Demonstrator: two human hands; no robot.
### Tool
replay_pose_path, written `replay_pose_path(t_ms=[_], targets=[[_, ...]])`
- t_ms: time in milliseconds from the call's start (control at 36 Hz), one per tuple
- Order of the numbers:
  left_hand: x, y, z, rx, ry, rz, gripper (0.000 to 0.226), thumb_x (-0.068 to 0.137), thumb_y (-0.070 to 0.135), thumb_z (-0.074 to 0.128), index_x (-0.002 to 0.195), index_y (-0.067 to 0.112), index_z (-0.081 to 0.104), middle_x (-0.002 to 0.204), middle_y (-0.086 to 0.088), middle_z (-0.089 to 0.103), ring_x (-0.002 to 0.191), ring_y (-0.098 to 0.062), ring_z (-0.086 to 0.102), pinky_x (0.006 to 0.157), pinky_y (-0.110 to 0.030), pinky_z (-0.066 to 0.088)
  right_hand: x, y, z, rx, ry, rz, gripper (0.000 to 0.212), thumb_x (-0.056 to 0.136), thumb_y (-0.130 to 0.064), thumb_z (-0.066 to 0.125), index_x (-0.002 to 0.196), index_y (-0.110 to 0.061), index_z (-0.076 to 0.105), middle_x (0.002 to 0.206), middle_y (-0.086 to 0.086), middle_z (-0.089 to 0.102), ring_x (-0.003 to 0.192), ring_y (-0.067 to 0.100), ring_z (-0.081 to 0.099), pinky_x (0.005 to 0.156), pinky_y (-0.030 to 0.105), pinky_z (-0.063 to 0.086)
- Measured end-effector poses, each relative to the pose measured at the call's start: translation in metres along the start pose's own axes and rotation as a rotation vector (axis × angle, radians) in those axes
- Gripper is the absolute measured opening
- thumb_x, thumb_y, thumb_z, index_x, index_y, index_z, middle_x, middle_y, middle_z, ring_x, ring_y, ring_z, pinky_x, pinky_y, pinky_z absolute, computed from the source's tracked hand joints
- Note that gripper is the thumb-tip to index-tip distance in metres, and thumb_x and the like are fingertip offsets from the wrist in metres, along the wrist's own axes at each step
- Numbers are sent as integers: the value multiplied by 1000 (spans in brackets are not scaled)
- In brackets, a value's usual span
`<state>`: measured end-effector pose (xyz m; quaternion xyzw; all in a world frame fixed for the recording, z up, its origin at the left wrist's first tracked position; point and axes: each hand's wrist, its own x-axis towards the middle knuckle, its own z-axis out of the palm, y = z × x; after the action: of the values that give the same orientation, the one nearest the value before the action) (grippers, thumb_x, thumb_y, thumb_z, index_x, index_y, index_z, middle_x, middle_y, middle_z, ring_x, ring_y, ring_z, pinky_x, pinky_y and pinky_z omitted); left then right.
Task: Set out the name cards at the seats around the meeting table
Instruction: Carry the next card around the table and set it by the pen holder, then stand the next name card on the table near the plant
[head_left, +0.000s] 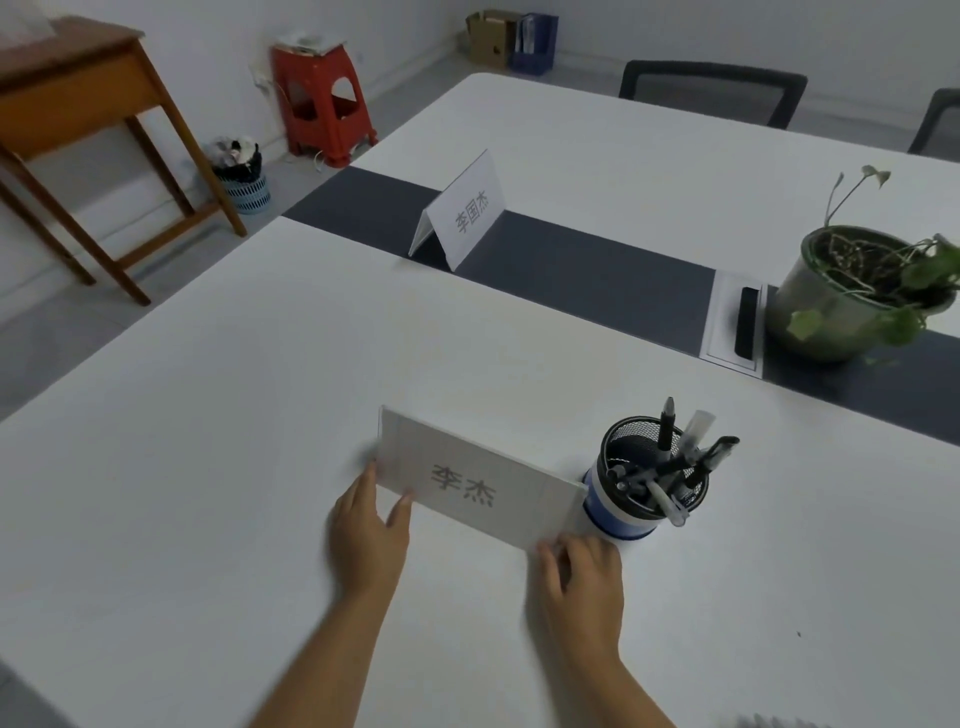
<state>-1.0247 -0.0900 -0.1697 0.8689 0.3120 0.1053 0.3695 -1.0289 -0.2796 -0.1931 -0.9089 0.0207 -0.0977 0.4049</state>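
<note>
Fingers of both hands hold name card (480, 480) on white meeting table (218, 467); red stool (323, 98) by wall.

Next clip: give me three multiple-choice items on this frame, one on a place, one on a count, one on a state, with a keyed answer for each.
1. Where does the far name card stand?
A. on the dark centre strip
B. on the red stool
C. in the pen holder

2. How many name cards are on the table?
A. one
B. two
C. four

3. What is the near name card's state?
A. lying untouched
B. folded flat under the plant pot
C. touched by both hands

Key: A, it straddles the dark centre strip; B, one far, one near; C, left hand and right hand touch its ends.
</note>
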Motion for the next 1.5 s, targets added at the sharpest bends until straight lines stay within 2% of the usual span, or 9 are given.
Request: replay_pose_path(t_ms=[472, 639, 750, 944, 1028, 1111, 1222, 1361, 1500], targets=[[-79, -16, -15, 130, -106, 113, 50, 80, 13, 61, 125, -1, 44, 130, -23, 51, 122, -38, 44, 102, -47, 36, -35, -3, -39, 45, -181, 64, 63, 71, -46, 36, 109, 2, 53, 104, 19, 59, 99, 31, 51, 85, 28, 32], [-167, -34, -24, 158, -197, 132, 65, 74, 43, 33, 119, 0, 51, 123, -21, 57, 118, -36, 48, 98, -47, 37, -102, 13, -82, 168, -248, 48, 51, 74, -42, 42, 106, -4, 56, 105, 9, 60, 97, 1, 43, 89, 14, 32], [-231, -25, -28, 44, -268, 21, 53, 75, 31, 51, 120, 3, 51, 128, -19, 52, 122, -35, 42, 101, -40, 29, -151, 37, -139, 235, -306, 21, 26, 76, -41, 46, 100, -33, 51, 96, -10, 58, 93, -10, 51, 82, 7, 40], [-296, 48, -11, -253, -393, 78, 49, 80, 7, 61, 123, 23, 46, 123, 7, 46, 111, -20, 50, 97, -33, 38, -181, 80, -264, 161, 20, 7, 24, 80, -60, 42, 83, -40, 55, 90, -37, 59, 75, -9, 58, 65, 0, 40], [-302, 100, -4, -323, -391, 270, 54, 82, 19, 59, 113, 57, 37, 112, 39, 44, 107, 3, 48, 94, -16, 37, -175, 90, -318, 170, 293, 50, 36, 80, -61, 42, 80, -29, 58, 87, -33, 57, 73, -7, 55, 68, -1, 38], [-303, 141, 2, -355, -439, 364, 43, 77, 45, 43, 111, 66, 27, 111, 60, 29, 113, 9, 39, 98, -13, 32, -158, 97, -356, 182, 450, 146, 35, 74, -60, 52, 102, -39, 50, 98, -39, 51, 86, -9, 53, 77, 4, 41], [-301, 170, 15, -385, -482, 456, 48, 68, 70, 30, 112, 51, 30, 121, 36, 33, 121, 9, 33, 101, -7, 25, -129, 104, -368, 218, 192, 323, 65, 70, -53, 53, 128, -27, 38, 125, -16, 40, 118, 12, 41, 94, 38, 40], [-303, 173, 16, -373, -426, 457, 29, 72, 66, 35, 100, 70, 40, 124, 21, 44, 113, 10, 38, 94, -6, 31, -120, 99, -363, 248, 205, 280, 68, 58, -64, 42, 119, -35, 43, 121, -20, 45, 115, 4, 42, 79, 12, 44], [-308, 192, 0, -364, -392, 567, 32, 72, 59, 34, 101, 71, 39, 110, 55, 40, 108, 29, 33, 89, 9, 23, -124, 87, -381, 260, 300, 203, 55, 68, -52, 52, 116, -25, 55, 118, -22, 52, 106, -25, 39, 80, -8, 29]])
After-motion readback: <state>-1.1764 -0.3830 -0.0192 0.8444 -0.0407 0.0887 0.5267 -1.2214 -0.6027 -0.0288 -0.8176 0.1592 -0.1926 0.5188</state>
